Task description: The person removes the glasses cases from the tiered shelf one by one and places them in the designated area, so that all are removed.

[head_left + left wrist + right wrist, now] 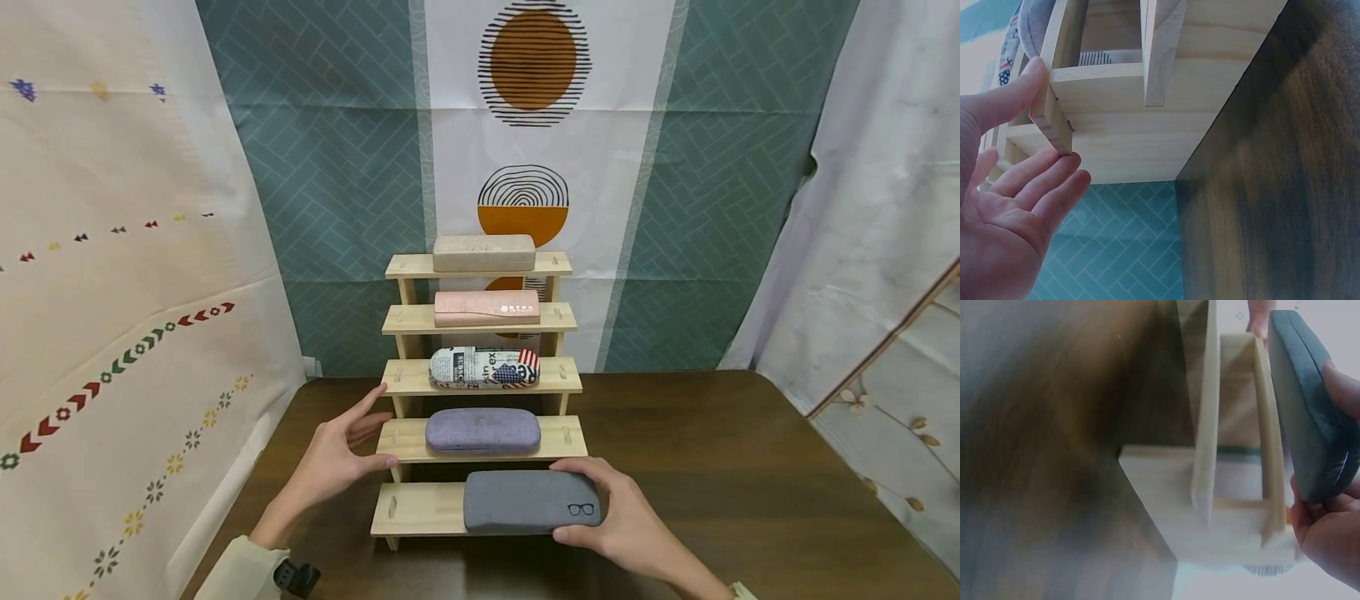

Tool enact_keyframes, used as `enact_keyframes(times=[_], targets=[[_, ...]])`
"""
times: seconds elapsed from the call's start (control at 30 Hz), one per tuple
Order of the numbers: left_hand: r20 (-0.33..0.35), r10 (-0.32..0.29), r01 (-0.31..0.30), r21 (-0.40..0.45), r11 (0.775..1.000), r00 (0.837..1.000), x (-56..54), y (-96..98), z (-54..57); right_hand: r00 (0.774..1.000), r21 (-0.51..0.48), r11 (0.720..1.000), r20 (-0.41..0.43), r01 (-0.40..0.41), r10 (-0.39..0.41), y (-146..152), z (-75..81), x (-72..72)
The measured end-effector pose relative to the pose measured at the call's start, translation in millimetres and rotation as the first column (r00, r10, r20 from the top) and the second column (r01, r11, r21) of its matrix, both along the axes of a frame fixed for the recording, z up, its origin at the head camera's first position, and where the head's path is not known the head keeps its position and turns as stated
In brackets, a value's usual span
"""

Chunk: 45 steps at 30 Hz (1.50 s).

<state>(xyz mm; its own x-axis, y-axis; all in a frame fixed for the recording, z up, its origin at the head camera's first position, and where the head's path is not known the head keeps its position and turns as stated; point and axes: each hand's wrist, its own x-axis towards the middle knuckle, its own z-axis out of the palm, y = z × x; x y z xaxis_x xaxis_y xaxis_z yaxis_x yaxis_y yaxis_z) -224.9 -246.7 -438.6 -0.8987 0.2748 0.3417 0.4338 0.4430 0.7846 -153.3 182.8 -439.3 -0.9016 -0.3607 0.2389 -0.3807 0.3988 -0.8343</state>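
A grey glasses case (517,502) with a small glasses print is in my right hand (618,521), thumb in front and fingers behind its right end. The case (1310,406) is over the right part of the lowest step of a pale wooden tiered rack (420,508); whether it touches the step I cannot tell. My left hand (333,454) holds the left end of the second step from the bottom. In the left wrist view, that board end (1054,125) sits between thumb and fingers. A purple glasses case (483,431) lies on this step.
Higher steps carry a newspaper-print case (484,368), a pink case (487,308) and, on top, a beige case (483,253). The rack stands on a dark wooden table (690,467). Behind hangs a patterned green and white cloth (337,167); light cloths flank both sides.
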Motion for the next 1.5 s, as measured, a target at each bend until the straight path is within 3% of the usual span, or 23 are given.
enact_keyframes(times=[0.3, 0.83, 1.5], targets=[[0.003, 0.007, -0.007, -0.004, 1.000, 1.000, 0.6, 0.8, 0.7, 0.996, 0.003, 0.999, -0.065, 0.054, -0.054, 28, 16.1, -2.1], [0.005, 0.007, -0.007, -0.005, 1.000, 1.000, 0.4, 0.2, 0.6, 0.989, -0.022, 1.000, -0.146, -0.014, 0.011, 70, 39.2, -20.4], [0.009, 0.008, -0.008, 0.000, 1.000, 1.000, 0.0, -0.5, -0.3, 0.979, 0.012, 0.998, -0.196, 0.056, -0.052, 123, 58.5, -43.7]])
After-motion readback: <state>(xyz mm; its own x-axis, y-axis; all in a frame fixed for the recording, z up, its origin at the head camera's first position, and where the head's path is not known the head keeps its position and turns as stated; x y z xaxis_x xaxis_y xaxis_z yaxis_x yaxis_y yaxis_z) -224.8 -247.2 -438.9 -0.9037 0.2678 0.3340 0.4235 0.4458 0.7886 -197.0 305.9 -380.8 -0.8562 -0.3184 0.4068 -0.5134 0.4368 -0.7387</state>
